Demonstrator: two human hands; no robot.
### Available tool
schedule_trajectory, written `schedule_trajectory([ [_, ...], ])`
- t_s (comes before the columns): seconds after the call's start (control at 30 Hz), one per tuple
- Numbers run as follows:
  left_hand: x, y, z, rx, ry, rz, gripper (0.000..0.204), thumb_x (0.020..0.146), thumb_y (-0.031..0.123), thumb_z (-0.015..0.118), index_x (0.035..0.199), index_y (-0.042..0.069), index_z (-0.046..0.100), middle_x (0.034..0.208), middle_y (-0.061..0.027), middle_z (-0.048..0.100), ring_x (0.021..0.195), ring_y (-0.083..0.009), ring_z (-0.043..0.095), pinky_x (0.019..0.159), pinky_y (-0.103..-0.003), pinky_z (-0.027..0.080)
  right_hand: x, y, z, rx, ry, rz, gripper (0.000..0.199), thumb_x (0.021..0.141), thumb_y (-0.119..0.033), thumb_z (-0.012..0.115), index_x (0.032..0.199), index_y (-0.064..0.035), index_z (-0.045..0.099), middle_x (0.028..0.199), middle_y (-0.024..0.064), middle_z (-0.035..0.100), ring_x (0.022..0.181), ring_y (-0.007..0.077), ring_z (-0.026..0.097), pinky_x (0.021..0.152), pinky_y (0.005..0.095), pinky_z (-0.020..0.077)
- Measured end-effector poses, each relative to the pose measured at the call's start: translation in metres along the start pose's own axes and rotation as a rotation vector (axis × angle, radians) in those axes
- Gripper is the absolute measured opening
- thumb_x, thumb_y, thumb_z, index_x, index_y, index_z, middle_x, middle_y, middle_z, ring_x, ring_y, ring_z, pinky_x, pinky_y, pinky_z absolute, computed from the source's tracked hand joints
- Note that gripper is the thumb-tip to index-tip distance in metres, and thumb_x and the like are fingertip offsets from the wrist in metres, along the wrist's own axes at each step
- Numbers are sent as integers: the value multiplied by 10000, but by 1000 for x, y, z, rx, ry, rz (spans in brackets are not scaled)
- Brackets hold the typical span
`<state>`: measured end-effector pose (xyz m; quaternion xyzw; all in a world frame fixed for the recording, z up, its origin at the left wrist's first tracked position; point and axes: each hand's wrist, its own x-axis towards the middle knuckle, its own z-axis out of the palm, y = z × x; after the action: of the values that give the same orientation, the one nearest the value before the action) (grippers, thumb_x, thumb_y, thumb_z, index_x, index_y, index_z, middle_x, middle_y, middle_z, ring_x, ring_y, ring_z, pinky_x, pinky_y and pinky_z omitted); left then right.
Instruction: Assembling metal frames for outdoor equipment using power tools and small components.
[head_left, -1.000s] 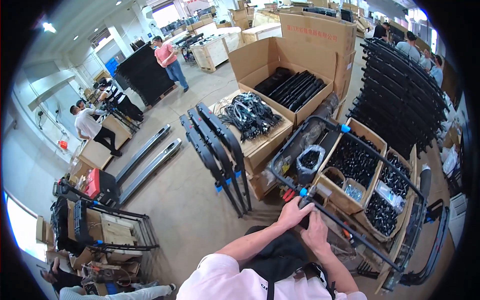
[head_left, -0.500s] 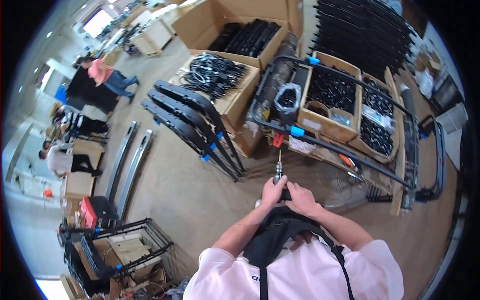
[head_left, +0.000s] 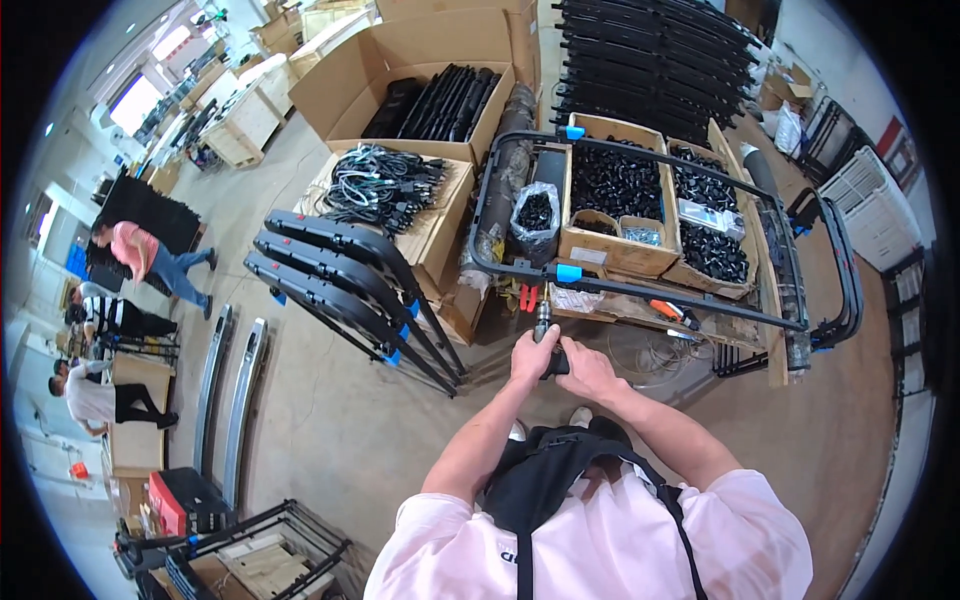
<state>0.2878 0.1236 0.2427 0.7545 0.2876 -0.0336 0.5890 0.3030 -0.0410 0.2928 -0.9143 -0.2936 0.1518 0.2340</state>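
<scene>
Floor is the biggest thing here, smooth and brownish-grey. Next is a long black tube frame with blue clips. Then a tall cardboard carton with black bars inside, and in front of it to the left, three curved black racks standing on the floor. Two brown bins of small black parts come after that, with the frame lying over them, then a messy heap of cables between carton and racks. Now the drill: it's just on the near side of the frame, nose aimed that way. The left hand is wrapped around it, and the right hand has hold of it too. Smaller again: some red handles just left of the drill. Tiniest is the thin bit, near one of those clips; can't tell if it's touching the frame.
</scene>
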Motion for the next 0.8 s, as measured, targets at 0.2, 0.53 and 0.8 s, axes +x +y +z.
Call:
schedule_trajectory([
  [0.2,7,1,-11,82,-24,-4,608,915,628,701,973,24,729,965,-203,769,960,-355,750,869,-463,556,6,-7,7,21,-47,50,709,792,-265,796,1357,18,473,1190,275,693,1092,473,691,938,550,564],
  [0.53,21,1,-10,184,-5,-8,588,938,597,716,1017,14,717,958,-175,762,927,-310,737,840,-445,550,17,-2,15,108,-38,70,809,797,-229,791,1455,33,400,1135,309,719,1036,484,710,903,565,570],
  [0.8,24,12,-8,237,-17,-23,652,938,635,693,1100,3,699,1019,-222,761,998,-358,745,883,-458,557,24,3,11,123,-34,87,858,792,-217,791,1497,17,363,1086,298,733,1018,494,713,898,570,569],
])
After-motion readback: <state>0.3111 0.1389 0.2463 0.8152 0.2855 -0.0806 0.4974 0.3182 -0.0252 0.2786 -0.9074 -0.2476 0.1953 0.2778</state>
